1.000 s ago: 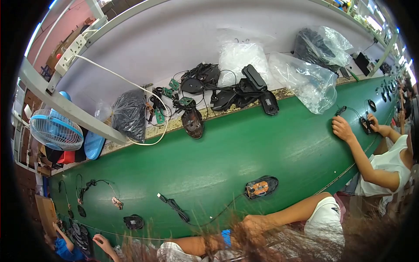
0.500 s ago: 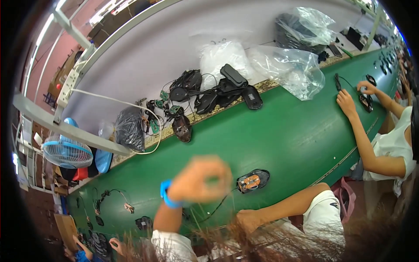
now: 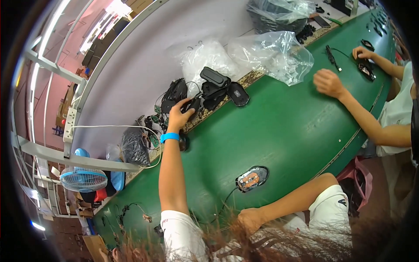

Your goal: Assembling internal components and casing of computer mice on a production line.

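Note:
My left hand (image 3: 180,116), with a blue wristband, reaches to the ledge behind the table. Its thumb and fingers close around a black mouse cover (image 3: 195,106) in a pile of black mouse parts. My right hand (image 3: 249,220) is curled at the table's near edge, its fingers partly hidden behind hair; whatever it may hold does not show. On the green table (image 3: 288,144) in front of me lies an opened computer mouse (image 3: 252,179), its orange-brown circuit board facing up. From it a black cable (image 3: 224,201) runs toward the near edge.
Along the ledge sit a black plastic bag (image 3: 135,146), a white bag (image 3: 209,59) and a clear bag (image 3: 279,56). A white power cord (image 3: 113,126) hangs from a socket strip. At right a co-worker's hand (image 3: 328,83) is near a cable. A fan (image 3: 83,179) stands left.
My left hand has moved from above the table, forward to the ledge, and closed on a mouse cover. The co-worker's nearer hand has left the cable plug. The view has shifted slightly.

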`<move>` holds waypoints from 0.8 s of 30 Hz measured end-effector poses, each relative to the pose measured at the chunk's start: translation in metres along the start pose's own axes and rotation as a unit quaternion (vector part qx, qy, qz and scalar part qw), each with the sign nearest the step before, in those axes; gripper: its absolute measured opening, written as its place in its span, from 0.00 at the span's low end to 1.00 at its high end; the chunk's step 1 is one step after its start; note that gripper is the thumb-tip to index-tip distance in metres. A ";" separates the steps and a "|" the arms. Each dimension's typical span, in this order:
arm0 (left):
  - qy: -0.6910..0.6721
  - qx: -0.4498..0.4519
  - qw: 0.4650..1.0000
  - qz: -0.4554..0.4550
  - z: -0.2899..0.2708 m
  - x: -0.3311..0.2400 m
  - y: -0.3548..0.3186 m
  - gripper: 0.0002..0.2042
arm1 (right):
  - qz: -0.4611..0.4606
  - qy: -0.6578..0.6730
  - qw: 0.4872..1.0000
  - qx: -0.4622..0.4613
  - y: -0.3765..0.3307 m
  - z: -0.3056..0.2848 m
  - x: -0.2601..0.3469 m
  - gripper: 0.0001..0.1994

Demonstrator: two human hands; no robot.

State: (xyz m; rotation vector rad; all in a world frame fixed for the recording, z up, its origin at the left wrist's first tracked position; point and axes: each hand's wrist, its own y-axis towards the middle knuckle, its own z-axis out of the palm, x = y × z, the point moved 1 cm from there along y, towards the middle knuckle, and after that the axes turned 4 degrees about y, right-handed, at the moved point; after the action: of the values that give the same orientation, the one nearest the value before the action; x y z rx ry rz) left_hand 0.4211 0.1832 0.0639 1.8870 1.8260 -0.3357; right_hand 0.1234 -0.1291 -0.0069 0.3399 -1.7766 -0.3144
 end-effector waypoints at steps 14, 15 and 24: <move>0.078 -0.170 0.979 0.081 -0.019 -0.019 -0.057 0.19 | 0.011 -0.119 0.993 0.016 0.004 0.015 -0.008 0.11; 0.077 -0.173 0.979 0.080 -0.024 -0.031 -0.070 0.19 | 0.015 -0.146 0.989 0.016 0.003 0.015 -0.008 0.11; 0.052 -0.114 0.990 -0.067 -0.094 -0.019 -0.292 0.11 | 0.077 -0.240 0.963 0.099 -0.002 0.008 0.009 0.11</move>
State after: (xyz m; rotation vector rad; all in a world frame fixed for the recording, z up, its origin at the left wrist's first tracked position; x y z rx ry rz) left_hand 0.1173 0.2093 0.1024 1.6583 1.9734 -0.0695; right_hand 0.1136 -0.1337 -0.0014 0.2791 -2.3077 -0.1100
